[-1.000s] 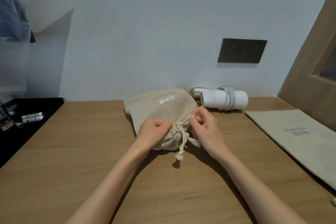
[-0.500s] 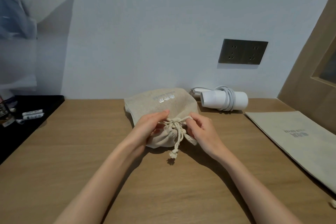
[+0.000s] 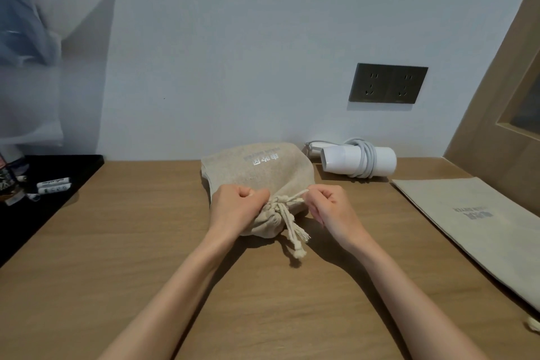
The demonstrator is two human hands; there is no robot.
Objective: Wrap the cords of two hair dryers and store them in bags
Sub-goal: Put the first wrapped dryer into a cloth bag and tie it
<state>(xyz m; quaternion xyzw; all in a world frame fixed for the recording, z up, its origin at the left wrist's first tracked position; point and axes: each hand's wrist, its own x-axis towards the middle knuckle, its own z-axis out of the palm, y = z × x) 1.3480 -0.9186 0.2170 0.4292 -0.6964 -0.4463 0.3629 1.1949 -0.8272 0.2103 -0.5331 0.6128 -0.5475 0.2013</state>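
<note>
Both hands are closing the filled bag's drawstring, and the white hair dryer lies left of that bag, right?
Not quite. The head view shows the white hair dryer lying right of the filled bag, not left. The rest is right.

Mid-frame, the bag [image 3: 263, 175] is showing oatmeal beige with silvery print, its drawstring [image 3: 287, 221] looking cream. Right of it, the dryer [image 3: 342, 159] is gleaming white, its cord [image 3: 367, 156] pale grey. The flat bag [image 3: 467, 231] at the right edge is showing beige with grey lettering. The desk [image 3: 140, 242] is showing brown wood grain.
</note>
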